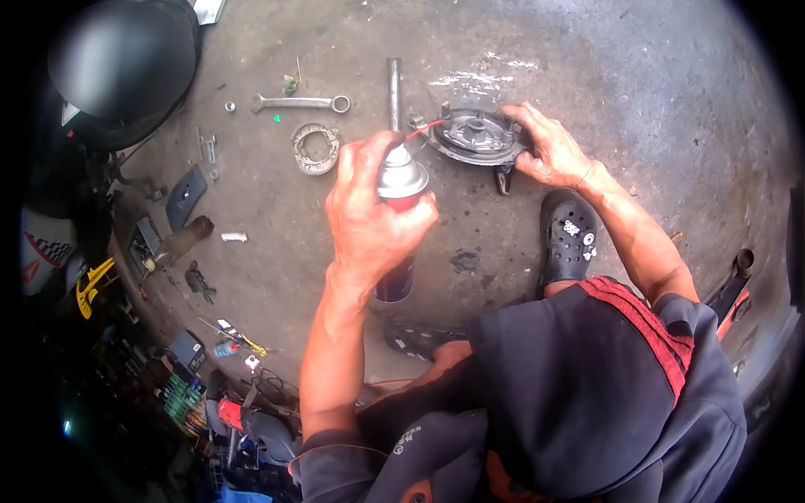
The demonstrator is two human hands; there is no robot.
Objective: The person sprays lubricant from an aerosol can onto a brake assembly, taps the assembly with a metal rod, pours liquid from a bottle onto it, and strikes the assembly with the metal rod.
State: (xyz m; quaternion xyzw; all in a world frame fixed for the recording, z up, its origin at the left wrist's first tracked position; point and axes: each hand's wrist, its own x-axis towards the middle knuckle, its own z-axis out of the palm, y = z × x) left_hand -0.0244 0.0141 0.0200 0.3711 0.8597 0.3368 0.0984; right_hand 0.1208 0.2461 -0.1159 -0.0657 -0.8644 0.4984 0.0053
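My left hand (373, 201) is wrapped round a spray can (402, 180) with a silvery domed top, its index finger over the nozzle. A thin red straw (423, 128) runs from the nozzle to a round metal brake plate (476, 138). My right hand (553, 147) grips the right edge of this plate, thumb at the near side and fingers at the far side. The plate is tilted just above the floor, a dark arm sticking out beneath it. Whether spray is coming out cannot be seen. Behind the can is a grey metal rod (395, 88).
On the concrete floor lie a combination wrench (302, 103), a ring-shaped pair of brake shoes (316, 149) and a small nut (230, 106). A motorcycle seat (122, 63) is at upper left. Tools and parts clutter the lower left. A black clog (568, 235) is below my right hand.
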